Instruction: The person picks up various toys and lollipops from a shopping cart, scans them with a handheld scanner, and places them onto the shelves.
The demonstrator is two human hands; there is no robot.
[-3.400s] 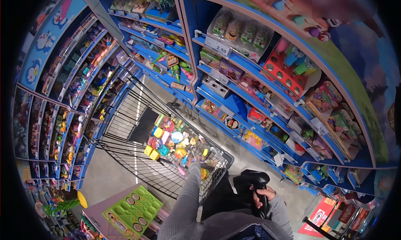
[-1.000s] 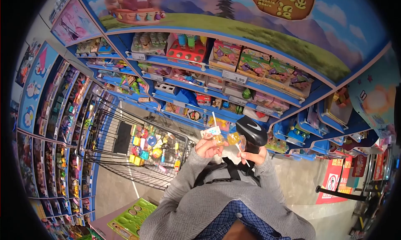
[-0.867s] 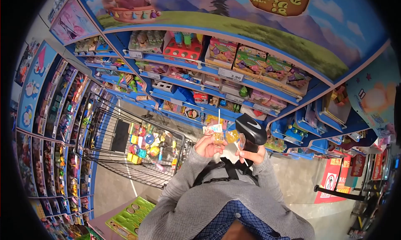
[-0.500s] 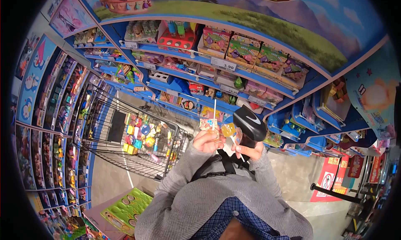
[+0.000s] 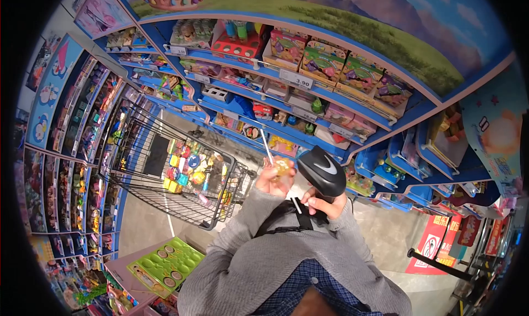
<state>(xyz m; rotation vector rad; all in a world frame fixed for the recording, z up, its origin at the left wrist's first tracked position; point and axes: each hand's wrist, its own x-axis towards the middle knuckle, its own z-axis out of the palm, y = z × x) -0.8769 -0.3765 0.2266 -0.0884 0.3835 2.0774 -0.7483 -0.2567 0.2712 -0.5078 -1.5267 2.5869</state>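
My left hand [image 5: 270,179] is closed around lollipops [image 5: 283,168] in clear wrappers, yellowish in colour, in front of my chest. One white stick [image 5: 266,145] points up from the fingers. A second white stick [image 5: 296,205] slants downward between my hands, close to my right fingertips. My right hand [image 5: 326,205] is wrapped under a black handheld barcode scanner [image 5: 321,171]. The scanner's rounded head is up, just right of the lollipops, and its handle is hidden by the hand.
A black wire shopping cart [image 5: 165,192] holding colourful small packages [image 5: 190,170] stands at the left. Blue shelves [image 5: 380,118] of boxed toys and price tags curve across the front. A green moulded tray [image 5: 168,266] lies at lower left. A black bar [image 5: 441,265] juts in at right.
The yellow lollipop near my right fingers has shifted left to my left hand. The upright stick now leans left. The scanner has dropped slightly and turned, and the view has shifted a little.
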